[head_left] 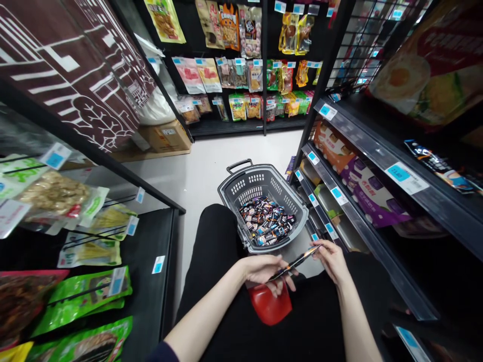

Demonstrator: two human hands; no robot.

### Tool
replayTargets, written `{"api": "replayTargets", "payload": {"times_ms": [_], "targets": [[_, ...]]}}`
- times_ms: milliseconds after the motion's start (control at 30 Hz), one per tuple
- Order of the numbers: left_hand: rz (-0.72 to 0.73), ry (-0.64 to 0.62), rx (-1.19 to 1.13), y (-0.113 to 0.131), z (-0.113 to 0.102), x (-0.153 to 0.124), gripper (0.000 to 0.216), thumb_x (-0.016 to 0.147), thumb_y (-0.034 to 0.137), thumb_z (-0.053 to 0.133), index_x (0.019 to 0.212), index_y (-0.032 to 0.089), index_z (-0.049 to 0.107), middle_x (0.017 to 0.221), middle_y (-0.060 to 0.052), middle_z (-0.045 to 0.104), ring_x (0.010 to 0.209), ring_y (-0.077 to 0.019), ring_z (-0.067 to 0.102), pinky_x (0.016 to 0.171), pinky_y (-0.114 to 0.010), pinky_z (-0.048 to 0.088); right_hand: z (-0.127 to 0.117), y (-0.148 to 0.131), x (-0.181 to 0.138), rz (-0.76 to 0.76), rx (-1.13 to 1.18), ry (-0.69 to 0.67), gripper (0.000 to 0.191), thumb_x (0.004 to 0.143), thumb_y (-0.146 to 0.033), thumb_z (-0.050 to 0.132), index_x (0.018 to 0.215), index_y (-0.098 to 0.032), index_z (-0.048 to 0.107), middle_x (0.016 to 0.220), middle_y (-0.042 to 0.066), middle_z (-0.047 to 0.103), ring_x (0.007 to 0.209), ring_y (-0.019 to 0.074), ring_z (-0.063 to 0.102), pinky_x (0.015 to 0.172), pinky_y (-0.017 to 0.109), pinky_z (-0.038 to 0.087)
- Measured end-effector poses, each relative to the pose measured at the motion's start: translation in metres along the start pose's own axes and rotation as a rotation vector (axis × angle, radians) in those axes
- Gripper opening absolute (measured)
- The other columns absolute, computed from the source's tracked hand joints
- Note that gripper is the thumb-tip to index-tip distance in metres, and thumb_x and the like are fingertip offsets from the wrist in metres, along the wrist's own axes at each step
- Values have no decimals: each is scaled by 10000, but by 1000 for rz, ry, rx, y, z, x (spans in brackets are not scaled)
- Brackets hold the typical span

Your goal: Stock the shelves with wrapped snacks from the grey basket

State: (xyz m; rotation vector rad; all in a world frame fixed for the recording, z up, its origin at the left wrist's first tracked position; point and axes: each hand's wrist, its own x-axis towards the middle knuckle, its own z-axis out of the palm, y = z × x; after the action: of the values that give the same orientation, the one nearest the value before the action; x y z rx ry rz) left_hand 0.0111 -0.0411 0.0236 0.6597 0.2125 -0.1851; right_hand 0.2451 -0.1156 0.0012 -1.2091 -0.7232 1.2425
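Observation:
I am low down in a shop aisle, my dark-trousered legs below me. Both hands hold one thin dark snack packet [296,262] edge-on between them. My left hand [266,270] pinches its near end, my right hand [330,256] grips the far end. Under my left hand lies a red object [269,304] on my lap. Just beyond the hands a grey plastic basket [241,188] stands on the floor, holding several small dark wrapped sweets [266,221].
Black shelves with blue price tags run along the right [405,176], holding orange and purple boxes. Hanging green snack bags [81,294] fill the left rack. More packets hang on the back wall [241,70]. A cardboard box [166,136] sits on the pale floor.

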Motion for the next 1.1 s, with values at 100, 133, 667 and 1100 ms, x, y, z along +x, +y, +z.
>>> {"api": "replayTargets", "payload": {"times_ms": [100,133,667,1100], "targets": [[-10,236,101,-8,-6,10,424,660,393,695,940,85,611,746,-85,665,533,-131,593,544,-259,478,10,4,0,-56,-113,-125,338,649,-480,692,803,-179,688,1000,126,654,944,269,607,743,367,511],[8,324,150,-11,-7,13,385,622,346,728,893,99,609,727,-62,662,529,-126,588,531,-246,469,14,6,1,-60,-170,-115,345,643,-466,702,843,-185,686,1045,124,643,1014,277,578,792,376,500],[136,711,228,-6,-15,13,401,538,389,753,775,93,621,722,-71,675,701,-211,657,587,-288,508,-7,5,8,175,-33,185,415,581,-467,746,779,-110,670,670,61,668,580,193,632,517,301,537],[500,1304,140,4,-41,8,409,627,494,678,697,99,598,639,-46,657,633,-206,660,469,-226,471,14,25,34,135,23,159,410,519,-484,772,713,-132,689,642,44,642,586,163,614,564,282,528]]}}
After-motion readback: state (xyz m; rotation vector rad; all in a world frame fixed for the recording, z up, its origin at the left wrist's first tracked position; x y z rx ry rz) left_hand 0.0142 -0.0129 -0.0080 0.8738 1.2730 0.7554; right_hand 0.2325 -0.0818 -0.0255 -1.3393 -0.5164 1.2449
